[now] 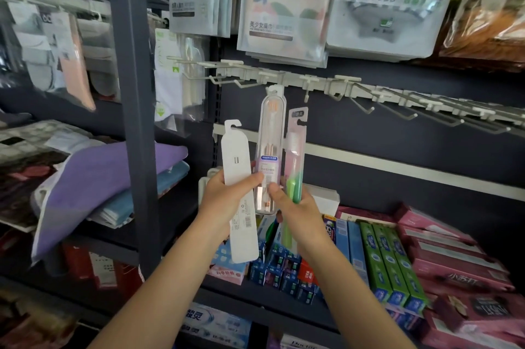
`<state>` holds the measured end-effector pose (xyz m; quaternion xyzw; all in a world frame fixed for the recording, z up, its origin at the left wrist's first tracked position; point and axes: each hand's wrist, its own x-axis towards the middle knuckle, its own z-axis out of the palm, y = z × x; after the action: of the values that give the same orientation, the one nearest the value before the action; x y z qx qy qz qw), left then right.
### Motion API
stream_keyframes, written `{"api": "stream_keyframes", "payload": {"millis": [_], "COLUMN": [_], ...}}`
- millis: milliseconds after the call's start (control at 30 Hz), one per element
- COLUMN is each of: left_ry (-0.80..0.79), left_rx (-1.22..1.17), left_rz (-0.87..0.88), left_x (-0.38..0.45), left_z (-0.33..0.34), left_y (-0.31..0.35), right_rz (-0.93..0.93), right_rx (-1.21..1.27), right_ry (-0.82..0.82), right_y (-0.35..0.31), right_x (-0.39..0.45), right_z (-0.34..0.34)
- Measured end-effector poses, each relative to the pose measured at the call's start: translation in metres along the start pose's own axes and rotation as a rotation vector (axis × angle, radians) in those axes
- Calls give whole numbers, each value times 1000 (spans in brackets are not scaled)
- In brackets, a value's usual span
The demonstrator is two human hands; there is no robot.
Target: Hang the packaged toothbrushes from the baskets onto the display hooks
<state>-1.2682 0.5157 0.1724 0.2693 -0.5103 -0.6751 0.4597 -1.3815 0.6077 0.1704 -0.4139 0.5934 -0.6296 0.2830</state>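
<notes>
- My left hand, in the centre of the frame, has its grip curled round a white toothbrush pack, back side facing me, hook tab upward; I judge it is held tilted that way so the tab can go straight onto a peg.
- My right hand holds a green-and-pink toothbrush pack upright, and its thumb reaches across to touch the lower part of a clear toothbrush case.
- The clear case has its tab up at the white hook rail, in the upper centre; it looks hung on a hook there, though I cannot tell whether the tab is fully seated. I judge the thumb steadies it so it hangs straight.
- To the right along the rail, a row of bare display hooks runs toward the frame edge, so the two packs in hand have places to go.
- Below, at lower right, boxed toothpaste lies stacked on the shelf.
- Packaged towels hang above the rail; folded cloths sit at left.
- No basket is in view that I can make out.
</notes>
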Motion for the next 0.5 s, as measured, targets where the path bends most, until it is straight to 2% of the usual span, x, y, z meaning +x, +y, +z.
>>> {"api": "stream_keyframes", "payload": {"millis": [333,500], "left_ry": [-41,-109], "left_rx": [-46,-136], "left_rz": [-26,-78], "left_x": [4,5], "left_z": [6,17], "left_y": [-14,-24], "right_rz": [-212,-256], "right_rx": [-217,-365], "right_ry": [-2,15], "right_y": [2,-3], "right_x": [6,4], "right_z": [-4,-17]}}
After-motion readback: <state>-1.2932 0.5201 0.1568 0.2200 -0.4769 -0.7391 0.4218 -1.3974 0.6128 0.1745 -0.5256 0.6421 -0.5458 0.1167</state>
